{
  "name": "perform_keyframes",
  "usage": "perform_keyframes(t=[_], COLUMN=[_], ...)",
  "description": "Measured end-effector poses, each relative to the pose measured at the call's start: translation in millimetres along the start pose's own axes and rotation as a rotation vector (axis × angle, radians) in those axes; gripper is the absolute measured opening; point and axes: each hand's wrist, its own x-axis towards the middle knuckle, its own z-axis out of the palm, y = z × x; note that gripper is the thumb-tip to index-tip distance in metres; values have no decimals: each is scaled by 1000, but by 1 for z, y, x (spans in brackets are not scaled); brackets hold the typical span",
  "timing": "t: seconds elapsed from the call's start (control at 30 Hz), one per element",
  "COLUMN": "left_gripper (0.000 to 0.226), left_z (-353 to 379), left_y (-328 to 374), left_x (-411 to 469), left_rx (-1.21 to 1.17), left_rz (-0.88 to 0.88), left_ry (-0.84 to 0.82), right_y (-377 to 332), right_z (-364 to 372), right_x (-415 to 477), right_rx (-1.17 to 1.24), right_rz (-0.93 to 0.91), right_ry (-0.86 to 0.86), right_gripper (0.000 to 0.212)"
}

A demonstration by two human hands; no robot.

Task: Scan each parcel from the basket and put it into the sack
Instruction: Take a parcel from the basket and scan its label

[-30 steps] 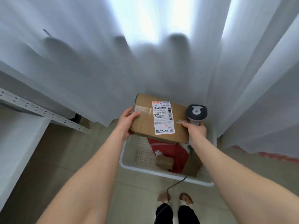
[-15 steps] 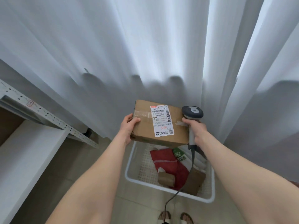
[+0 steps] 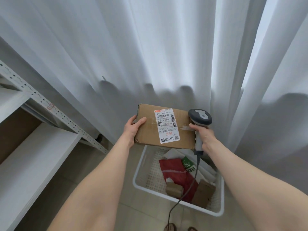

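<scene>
A brown cardboard parcel (image 3: 148,129) with a white shipping label facing up is held level above the white basket (image 3: 141,184). My left hand (image 3: 133,129) grips its left edge, thumb on top. My right hand (image 3: 204,133) holds the grey barcode scanner (image 3: 200,118) by its handle at the parcel's right edge, the index finger touching the box. The scanner's cable hangs down over the basket. In the basket lie a red bag (image 3: 175,174), a green-and-white packet (image 3: 188,165), white flat parcels and small brown boxes (image 3: 174,189). No sack is in view.
White curtains (image 3: 150,55) hang right behind the basket. A grey metal shelf rack (image 3: 50,112) with white boards stands on the left. The floor is tiled beige, and my feet show at the bottom edge.
The view has tilted up and left, so parcel and hands sit a little lower and the basket is seen more fully. Both hands keep the same hold.
</scene>
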Motion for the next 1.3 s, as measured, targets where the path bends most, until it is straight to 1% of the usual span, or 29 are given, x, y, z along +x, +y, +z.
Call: perform_keyframes(t=[0.1,0.23,0.37,0.43,0.53,0.6,0.63,0.7,0.73,0.77,0.83,0.87,0.97,1.1,1.2,1.3], left_gripper=[65,63,65,60,56,63,73,102,109,103,77,73,82,79,89,83], left_z=[3,-1,-4,-7,-13,-20,-23,-34,-41,-48,-66,-75,-109,-153,-175,-181], left_y=[3,5,6,4,-10,-22,-29,-48,-58,-67,-87,-99,-131,-164,-179,-179], left_x=[-8,-9,-10,-7,1,6,10,19,25,29,40,48,63,80,85,81], left_rx=[18,47,95,119,114,132,147,185,199,205,196,200,223,225,217,164], left_rz=[24,15,-8,-31,-66,-83,-90,-109,-122,-132,-163,-184,-241,-351,-414,-392], left_ry=[-13,-60,-57,-57,-39,-20,-6,19,23,13,0,-8,-4,10,-25,-11], right_y=[1,0,-5,-5,3,17,25,47,60,75,106,123,171,219,238,241], right_z=[-1,-5,-3,1,10,19,24,34,39,44,54,59,75,93,101,108], right_x=[-1,1,0,-1,0,2,3,6,8,11,18,21,28,35,36,35], right_rx=[23,28,3,-12,-41,-39,-35,-33,-35,-36,-29,-29,-39,-46,-83,-136], right_rz=[4,11,8,13,17,34,44,71,82,91,120,140,206,246,251,233], right_ry=[15,17,8,0,-8,2,16,37,45,60,82,88,112,103,87,66], right_gripper=[53,40,29,32,49,54,54,53,54,56,64,66,66,59,59,60])
